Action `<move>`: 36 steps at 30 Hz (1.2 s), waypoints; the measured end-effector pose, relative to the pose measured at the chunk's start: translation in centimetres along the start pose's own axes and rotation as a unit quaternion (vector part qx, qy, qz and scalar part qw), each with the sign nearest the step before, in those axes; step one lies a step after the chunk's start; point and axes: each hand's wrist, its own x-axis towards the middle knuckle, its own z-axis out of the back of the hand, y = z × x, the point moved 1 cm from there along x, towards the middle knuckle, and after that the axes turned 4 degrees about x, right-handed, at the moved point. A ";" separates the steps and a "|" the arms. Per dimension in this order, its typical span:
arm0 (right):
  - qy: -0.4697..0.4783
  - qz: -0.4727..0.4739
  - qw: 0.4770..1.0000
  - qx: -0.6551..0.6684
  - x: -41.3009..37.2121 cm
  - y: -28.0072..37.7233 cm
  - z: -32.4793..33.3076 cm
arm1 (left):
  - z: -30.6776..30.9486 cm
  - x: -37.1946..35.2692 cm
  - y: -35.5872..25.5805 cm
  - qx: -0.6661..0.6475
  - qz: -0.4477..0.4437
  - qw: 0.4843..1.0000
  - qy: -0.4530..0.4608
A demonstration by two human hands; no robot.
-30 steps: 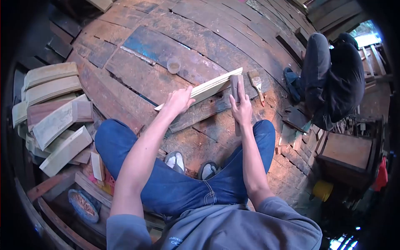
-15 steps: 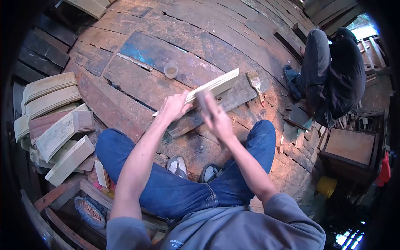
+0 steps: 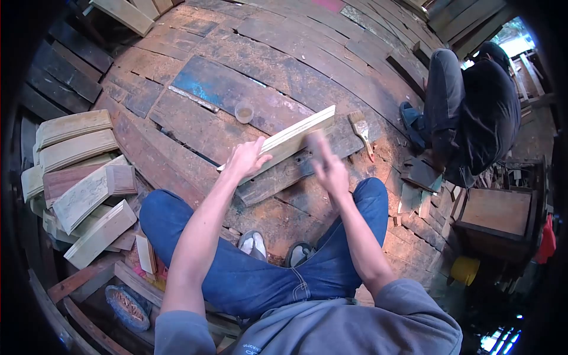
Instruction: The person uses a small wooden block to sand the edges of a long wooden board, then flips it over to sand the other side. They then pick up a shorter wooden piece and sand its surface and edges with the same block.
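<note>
My left hand [image 3: 244,161] is closed around the near left part of a pale moulded wooden board [image 3: 303,125], which stands on its long edge, slanting up to the right. Under it lies a dark, worn plank [image 3: 266,184]. My right hand [image 3: 332,177], smeared by motion, is shut on a small greyish-brown block [image 3: 313,141] held right at the board's side face; its exact kind is blurred. Just right of the board's far end, a paintbrush [image 3: 361,131] rests on the plank. Beyond my left hand stands a small clear cup [image 3: 244,111].
Several shaped wooden pieces [image 3: 80,133] are piled at my left, above a blue bowl [image 3: 127,307] of shavings. Another person [image 3: 479,106] crouches at the right, near a wooden cabinet [image 3: 496,207] and a yellow container [image 3: 464,270]. Sawdust covers the plank floor [image 3: 278,222].
My right hand has slid the block to the right along the board. The left hand keeps its hold, and the whole view has shifted slightly.
</note>
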 end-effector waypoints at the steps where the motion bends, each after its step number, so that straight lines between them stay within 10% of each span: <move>1: -0.036 -0.072 0.997 -0.007 0.6 -1.7 0.2 | 0.1 -0.1 -0.2 0.000 0.000 1.000 -0.003; 10: 0.047 0.140 0.988 -0.033 -0.3 3.9 -2.4 | -0.1 -0.3 -0.7 0.006 -0.005 1.000 -0.001; 17: -0.082 -0.035 0.995 -0.046 3.8 2.4 -1.3 | -0.9 -1.0 -1.0 0.019 -0.007 1.000 -0.021; 22: 0.027 0.172 0.985 -0.003 -0.3 6.0 -5.0 | 0.1 -0.5 -1.0 0.016 0.002 1.000 -0.011; 29: -0.112 -0.026 0.993 0.011 2.9 3.6 -4.1 | -0.8 -1.0 -0.7 0.016 -0.025 0.999 -0.041; 33: 0.050 0.154 0.985 -0.064 0.4 4.1 -3.3 | -0.6 -0.8 -0.8 0.022 -0.024 0.999 -0.041; 36: -0.011 0.059 0.997 -0.047 3.5 0.4 -1.6 | -0.6 -0.9 -1.1 0.023 -0.023 0.999 -0.043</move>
